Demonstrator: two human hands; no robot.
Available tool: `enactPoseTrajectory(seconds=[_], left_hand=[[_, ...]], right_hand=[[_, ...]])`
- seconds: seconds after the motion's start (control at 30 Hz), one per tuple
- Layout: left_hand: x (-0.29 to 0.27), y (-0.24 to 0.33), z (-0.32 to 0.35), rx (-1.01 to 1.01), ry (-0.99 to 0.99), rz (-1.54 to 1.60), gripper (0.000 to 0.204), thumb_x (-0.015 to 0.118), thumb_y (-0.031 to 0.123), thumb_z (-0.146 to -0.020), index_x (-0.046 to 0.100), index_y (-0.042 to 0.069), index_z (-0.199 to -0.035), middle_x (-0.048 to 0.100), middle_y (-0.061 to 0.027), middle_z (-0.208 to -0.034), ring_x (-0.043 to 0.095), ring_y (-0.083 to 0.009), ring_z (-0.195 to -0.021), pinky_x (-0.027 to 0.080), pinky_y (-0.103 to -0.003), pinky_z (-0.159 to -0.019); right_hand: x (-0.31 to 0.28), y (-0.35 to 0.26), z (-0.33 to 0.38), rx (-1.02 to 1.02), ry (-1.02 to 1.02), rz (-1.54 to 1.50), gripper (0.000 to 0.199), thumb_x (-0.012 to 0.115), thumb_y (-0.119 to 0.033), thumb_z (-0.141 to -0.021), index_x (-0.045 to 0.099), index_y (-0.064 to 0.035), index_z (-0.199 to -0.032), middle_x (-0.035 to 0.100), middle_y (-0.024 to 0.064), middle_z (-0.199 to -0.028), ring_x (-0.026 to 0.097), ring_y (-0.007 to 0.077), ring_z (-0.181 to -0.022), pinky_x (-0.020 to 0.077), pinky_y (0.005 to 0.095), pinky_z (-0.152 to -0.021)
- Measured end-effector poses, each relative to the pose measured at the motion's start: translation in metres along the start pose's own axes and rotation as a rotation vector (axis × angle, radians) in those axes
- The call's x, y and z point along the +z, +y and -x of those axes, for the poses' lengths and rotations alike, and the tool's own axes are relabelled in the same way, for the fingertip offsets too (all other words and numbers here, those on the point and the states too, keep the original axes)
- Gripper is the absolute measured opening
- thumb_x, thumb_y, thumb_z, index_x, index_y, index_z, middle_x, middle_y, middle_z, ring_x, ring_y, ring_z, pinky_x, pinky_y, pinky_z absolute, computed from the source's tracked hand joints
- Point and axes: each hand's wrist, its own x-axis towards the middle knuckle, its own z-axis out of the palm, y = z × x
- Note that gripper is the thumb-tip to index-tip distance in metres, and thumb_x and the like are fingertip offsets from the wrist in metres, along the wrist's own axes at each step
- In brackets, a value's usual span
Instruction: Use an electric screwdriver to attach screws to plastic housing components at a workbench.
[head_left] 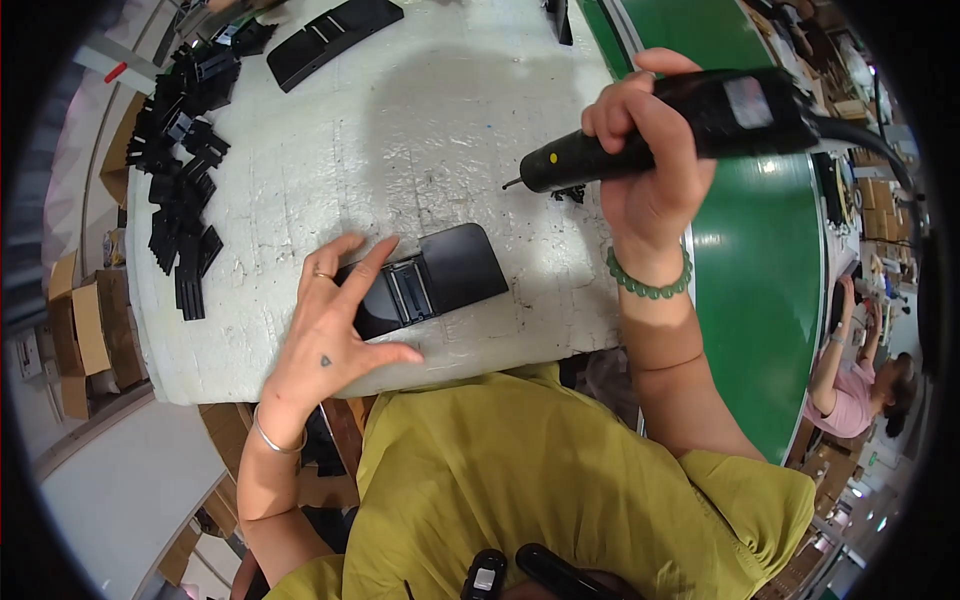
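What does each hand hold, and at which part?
The right hand grips the black corded electric screwdriver around its barrel. The left hand holds nothing; it presses on the flat black plastic part.

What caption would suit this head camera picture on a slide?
Left hand steadies a black plastic part on a white table; right hand grips a black electric screwdriver above it.

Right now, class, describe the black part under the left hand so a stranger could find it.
On the white worktable, near its front edge, the left hand presses a flat black plastic piece. Unlike the small black parts heaped far left, it lies alone, wide and smooth.
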Motion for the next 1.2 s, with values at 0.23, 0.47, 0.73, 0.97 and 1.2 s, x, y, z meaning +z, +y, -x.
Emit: enactPoseTrajectory(seconds=[0.23,0.47,0.73,0.97,1.2], left_hand=[[0.014,0.023,-0.05,0.248,0.277,0.084,0.042,0.079,0.017,-0.061,0.065,0.006,-0.099,0.063,-0.0067,-0.083,0.058,-0.0252,-0.086,0.046,-0.034,-0.077],[0.013,0.024,-0.032,-0.058,0.344,0.56,0.02,0.072,0.005,-0.072,0.066,0.004,-0.091,0.062,-0.0062,-0.071,0.059,-0.016,-0.072,0.049,-0.026,-0.071],[0.023,0.005,-0.004,-0.227,0.146,1.955,0.012,0.058,0.012,-0.089,0.059,0.001,-0.095,0.061,-0.0057,-0.087,0.059,-0.0136,-0.081,0.051,-0.027,-0.076],[0.016,0.005,0.008,-0.199,0.186,1.926,0.012,0.057,0.015,-0.09,0.059,0.003,-0.092,0.06,-0.0046,-0.083,0.059,-0.0131,-0.079,0.051,-0.029,-0.076],[0.019,0.008,0.005,-0.322,0.201,2.041,0.033,0.061,0.035,-0.087,0.057,0.008,-0.105,0.06,-0.0034,-0.092,0.057,-0.011,-0.082,0.047,-0.024,-0.071]], right_hand=[[0.043,-0.04,0.02,-0.023,-0.244,-0.121,0.038,0.045,-0.014,-0.077,0.048,-0.0039,-0.114,0.039,0.0001,-0.063,0.035,0.0091,-0.053,0.0331,0.0269,-0.058],[0.051,-0.055,0.025,-0.058,-0.392,-0.37,0.038,0.048,-0.014,-0.079,0.048,-0.0053,-0.116,0.045,-0.0022,-0.068,0.038,0.0066,-0.056,0.0335,0.0251,-0.063],[0.065,-0.062,0.023,-0.092,-0.619,-0.526,0.037,0.054,-0.012,-0.079,0.046,-0.005,-0.114,0.047,-0.0035,-0.068,0.043,0.006,-0.058,0.0363,0.0249,-0.065],[0.083,-0.064,0.029,-0.046,-0.628,-0.495,0.033,0.057,-0.012,-0.077,0.046,-0.0069,-0.108,0.048,-0.0049,-0.065,0.043,0.0043,-0.054,0.0357,0.0221,-0.062],[0.1,-0.056,0.047,-0.181,-0.6,-0.381,0.034,0.057,-0.015,-0.075,0.047,-0.0098,-0.107,0.05,-0.0043,-0.065,0.044,0.0059,-0.054,0.0345,0.0219,-0.061]])
